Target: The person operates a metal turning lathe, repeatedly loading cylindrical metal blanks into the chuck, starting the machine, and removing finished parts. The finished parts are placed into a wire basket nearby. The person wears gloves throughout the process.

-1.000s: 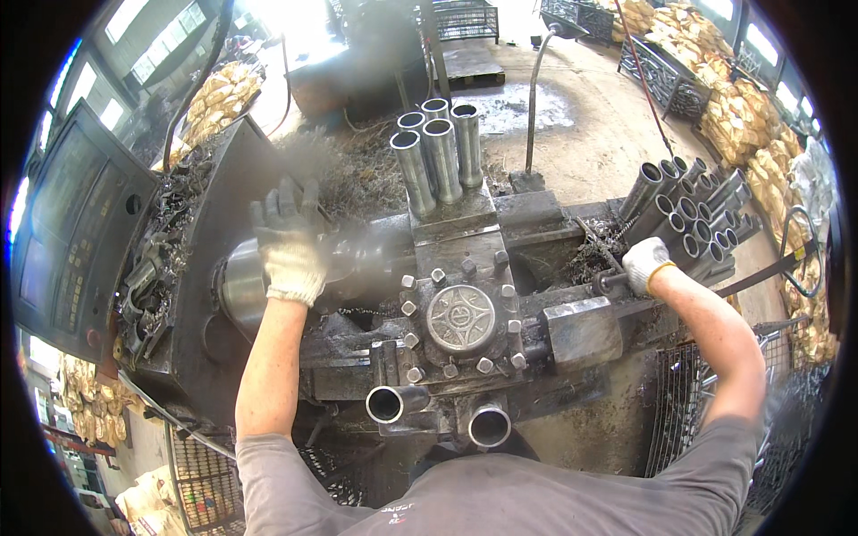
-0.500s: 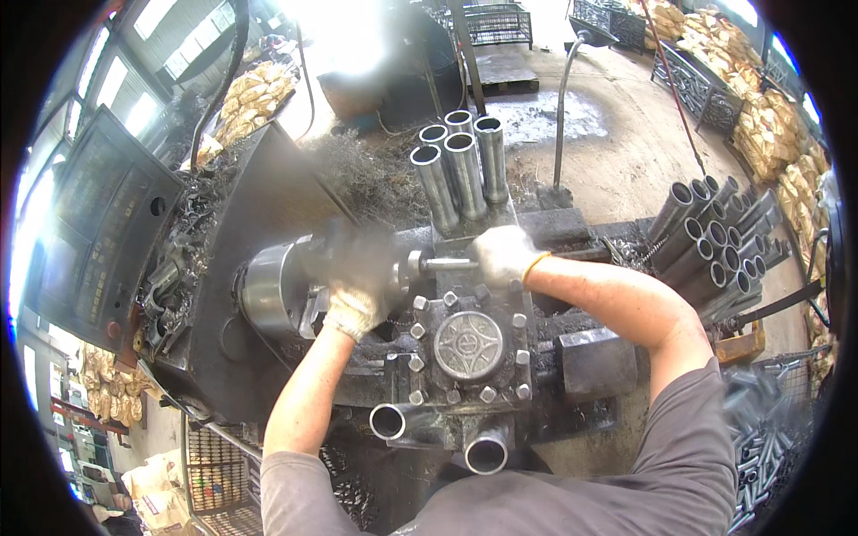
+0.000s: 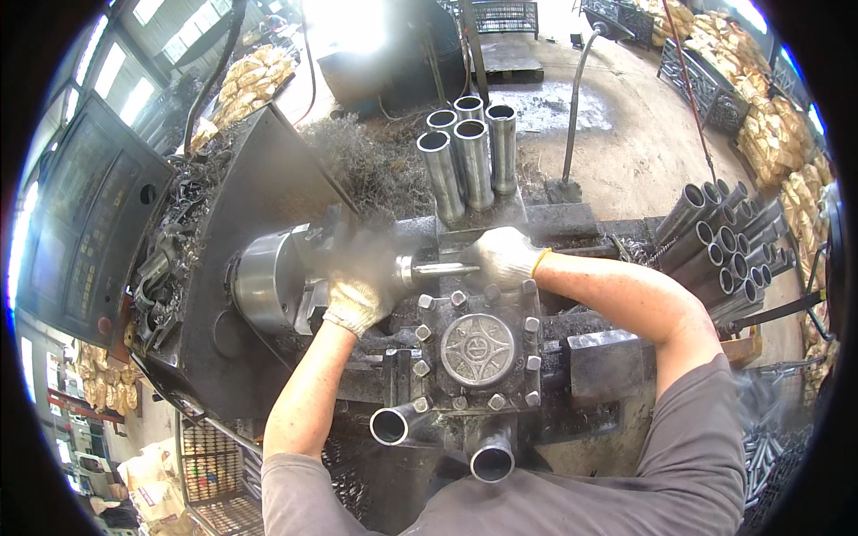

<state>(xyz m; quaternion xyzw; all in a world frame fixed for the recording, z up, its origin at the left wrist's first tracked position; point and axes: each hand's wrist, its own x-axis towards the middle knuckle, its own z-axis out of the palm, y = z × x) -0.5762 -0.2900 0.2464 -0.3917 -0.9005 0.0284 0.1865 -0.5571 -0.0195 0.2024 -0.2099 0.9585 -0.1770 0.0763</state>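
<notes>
At the lathe, my gloved left hand (image 3: 356,299) is curled around a steel piece with a round end (image 3: 405,271), just right of the round chuck (image 3: 264,279). A dark smear over its fingers hides part of the grip. A slim steel rod (image 3: 445,269) runs level from that round end to my gloved right hand (image 3: 505,257), which is closed at the rod's other end. Below the rod sits a square, bolted tool turret (image 3: 478,350) with a round embossed cap. Two open tubes (image 3: 390,426) (image 3: 492,464) point out of its near side.
Several steel tubes (image 3: 471,161) stand upright behind the turret. More tubes (image 3: 715,237) are stacked at the right. A slanted guard plate (image 3: 268,179) and metal shavings (image 3: 165,277) lie left of the chuck. A bent pipe (image 3: 576,107) rises at the back, and a mesh basket (image 3: 210,464) stands lower left.
The view has shifted slightly. The round-ended piece in my left hand has moved a little left, away from the turret, baring more of the rod. My right hand stays at the rod's end.
</notes>
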